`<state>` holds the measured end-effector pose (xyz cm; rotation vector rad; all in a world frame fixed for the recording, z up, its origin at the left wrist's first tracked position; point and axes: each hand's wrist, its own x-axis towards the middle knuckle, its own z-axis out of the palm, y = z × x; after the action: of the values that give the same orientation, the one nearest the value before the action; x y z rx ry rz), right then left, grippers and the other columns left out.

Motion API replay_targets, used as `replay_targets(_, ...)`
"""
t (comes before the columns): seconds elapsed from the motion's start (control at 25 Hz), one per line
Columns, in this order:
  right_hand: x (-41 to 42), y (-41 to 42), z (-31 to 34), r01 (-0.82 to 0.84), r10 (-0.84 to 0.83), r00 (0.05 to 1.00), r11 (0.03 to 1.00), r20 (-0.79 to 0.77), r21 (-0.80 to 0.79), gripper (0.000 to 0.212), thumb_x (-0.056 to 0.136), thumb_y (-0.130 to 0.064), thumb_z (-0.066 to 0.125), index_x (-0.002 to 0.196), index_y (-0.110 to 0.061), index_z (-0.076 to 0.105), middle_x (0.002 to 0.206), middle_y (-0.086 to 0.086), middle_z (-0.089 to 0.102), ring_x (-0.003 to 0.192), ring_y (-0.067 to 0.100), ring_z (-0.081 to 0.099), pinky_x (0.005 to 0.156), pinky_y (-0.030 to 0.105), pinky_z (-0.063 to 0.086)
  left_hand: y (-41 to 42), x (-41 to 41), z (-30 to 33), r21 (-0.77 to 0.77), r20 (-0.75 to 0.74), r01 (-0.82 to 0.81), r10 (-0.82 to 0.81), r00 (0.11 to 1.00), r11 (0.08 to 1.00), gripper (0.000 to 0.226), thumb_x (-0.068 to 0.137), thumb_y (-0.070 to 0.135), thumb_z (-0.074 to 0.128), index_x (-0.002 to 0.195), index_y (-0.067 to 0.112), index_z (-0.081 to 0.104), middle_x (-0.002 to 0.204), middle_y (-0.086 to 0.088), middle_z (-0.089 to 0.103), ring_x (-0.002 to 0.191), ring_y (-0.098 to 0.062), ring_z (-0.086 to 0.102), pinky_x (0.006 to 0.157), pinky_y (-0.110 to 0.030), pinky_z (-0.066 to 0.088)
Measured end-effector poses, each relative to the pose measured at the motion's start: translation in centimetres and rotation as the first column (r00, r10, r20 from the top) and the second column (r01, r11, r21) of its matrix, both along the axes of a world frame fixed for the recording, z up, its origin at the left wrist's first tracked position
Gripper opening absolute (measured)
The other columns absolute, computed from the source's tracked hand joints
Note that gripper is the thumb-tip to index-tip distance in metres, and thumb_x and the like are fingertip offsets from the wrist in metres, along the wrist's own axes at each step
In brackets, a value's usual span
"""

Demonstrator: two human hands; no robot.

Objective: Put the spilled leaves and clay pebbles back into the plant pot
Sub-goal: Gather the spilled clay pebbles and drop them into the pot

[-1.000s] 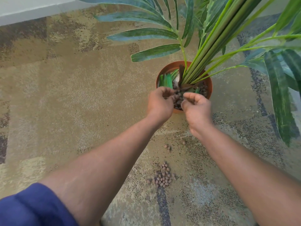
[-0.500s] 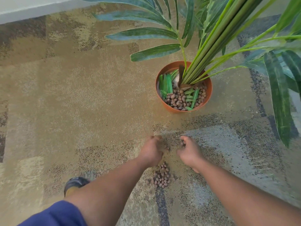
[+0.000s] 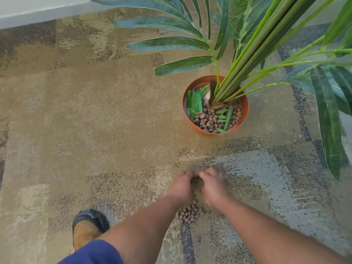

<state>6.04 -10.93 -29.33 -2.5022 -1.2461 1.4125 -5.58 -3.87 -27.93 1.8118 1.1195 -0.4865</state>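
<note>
An orange plant pot (image 3: 245, 113) stands on the carpet, holding a tall palm-like plant (image 3: 238, 73), brown clay pebbles (image 3: 211, 119) and cut green leaf pieces (image 3: 196, 100). A small heap of spilled pebbles (image 3: 188, 214) lies on the carpet below the pot, between my forearms. My left hand (image 3: 181, 185) and my right hand (image 3: 212, 185) rest on the carpet just beyond that heap, fingers curled inward and nearly touching, cupped around a few pebbles between them. What lies inside the cupped fingers is mostly hidden.
Patterned beige and grey carpet (image 3: 95, 121) covers the floor. A white skirting edge (image 3: 47, 14) runs along the top left. My tan shoe (image 3: 85, 229) stands at the lower left. Long green fronds (image 3: 327, 119) hang over the right side.
Both hands left the pot's rim, came down to the carpet near the spilled heap, and have drawn together, fingertips closing toward each other. The shoe came into view.
</note>
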Motion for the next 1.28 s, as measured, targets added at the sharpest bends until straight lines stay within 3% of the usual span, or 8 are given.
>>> replay_targets(0.28,-1.9,-0.8,0.0,0.048,-0.045,0.997,0.998,-0.059,0.043,0.032,0.092,-0.002,0.057,0.123,-0.007,0.061,0.124,0.016,0.057,0.114,0.032,0.057,0.094,0.036,0.047,-1.1,0.0,-0.1,-0.036,-0.019,-0.109,0.109,0.994,0.993,0.025,0.098,0.000,0.053,0.110,0.018,0.064,0.103,0.005,0.064,0.097,-0.014,0.064,0.088,-0.025,0.057)
replay_targets(0.44,-2.1,-1.3,0.3,0.295,-0.295,0.940,0.955,-0.170,-0.026,0.007,0.098,-0.005,0.060,0.101,-0.010,0.063,0.103,0.008,0.069,0.086,0.019,0.067,0.069,0.024,0.055,-1.2,-0.6,0.2,-0.150,-0.018,-0.176,0.175,0.984,0.973,0.034,0.091,-0.008,0.052,0.109,0.016,0.066,0.105,0.001,0.068,0.100,-0.017,0.066,0.089,-0.026,0.057)
replay_targets(0.56,-1.7,-1.8,0.5,0.416,-0.421,0.893,0.907,-0.163,-0.064,0.017,0.096,-0.005,0.065,0.084,-0.017,0.063,0.091,0.001,0.069,0.076,0.017,0.067,0.058,0.024,0.051,-1.1,-1.2,0.5,-0.327,0.003,-0.241,0.256,0.967,0.914,0.039,0.088,-0.015,0.050,0.106,0.016,0.064,0.104,-0.001,0.071,0.097,-0.016,0.069,0.087,-0.028,0.060)
replay_targets(0.64,-1.4,-2.1,0.7,0.403,-0.409,0.906,0.913,-0.114,-0.067,0.021,0.093,-0.002,0.065,0.079,-0.017,0.063,0.087,0.000,0.068,0.076,0.016,0.065,0.062,0.028,0.055,-1.1,-1.6,0.6,-0.356,0.022,-0.267,0.293,0.956,0.896,0.037,0.090,-0.014,0.050,0.103,0.018,0.063,0.101,0.001,0.071,0.093,-0.010,0.070,0.083,-0.026,0.061)
replay_targets(0.8,-1.9,-2.9,1.1,0.269,-0.274,0.961,0.958,-0.032,-0.100,0.016,0.094,-0.007,0.066,0.086,-0.020,0.061,0.101,-0.002,0.063,0.083,0.014,0.064,0.080,0.034,0.063,-1.9,-3.3,0.3,0.115,-0.057,-0.274,0.282,0.958,0.955,0.029,0.093,0.009,0.064,0.115,0.026,0.058,0.113,0.009,0.058,0.092,-0.007,0.061,0.078,-0.014,0.054)
replay_targets(1.0,-4.7,-3.4,0.9,0.138,-0.148,0.987,0.977,-0.056,-0.162,0.042,0.091,-0.018,0.073,0.124,-0.029,0.050,0.134,0.000,0.041,0.110,0.017,0.054,0.097,0.034,0.055,-4.2,-5.6,-0.4,0.007,-0.212,0.014,-0.012,0.977,1.000,0.070,0.081,0.031,0.080,0.134,0.031,0.035,0.124,0.003,0.048,0.100,-0.013,0.056,0.085,-0.024,0.058)
replay_targets(1.16,-6.7,-3.4,-0.1,0.270,-0.282,0.955,0.954,-0.088,-0.132,0.013,0.103,-0.024,0.051,0.107,-0.014,0.059,0.114,0.006,0.054,0.092,0.019,0.057,0.080,0.034,0.057,-4.4,-4.9,-0.5,0.104,-0.078,-0.008,0.016,0.997,0.994,0.023,0.097,0.014,0.062,0.114,0.026,0.053,0.108,0.004,0.057,0.090,-0.011,0.057,0.084,-0.023,0.057)
replay_targets(1.28,-7.2,-3.5,0.4,0.458,-0.471,0.873,0.881,-0.124,-0.122,0.024,0.100,-0.014,0.050,0.081,-0.003,0.061,0.082,0.010,0.063,0.062,0.021,0.056,0.043,0.026,0.046,-4.3,-4.3,-0.4,0.033,-0.033,-0.134,0.135,0.990,0.990,0.017,0.102,0.010,0.055,0.097,0.024,0.063,0.094,0.004,0.063,0.081,-0.012,0.064,0.071,-0.024,0.058)
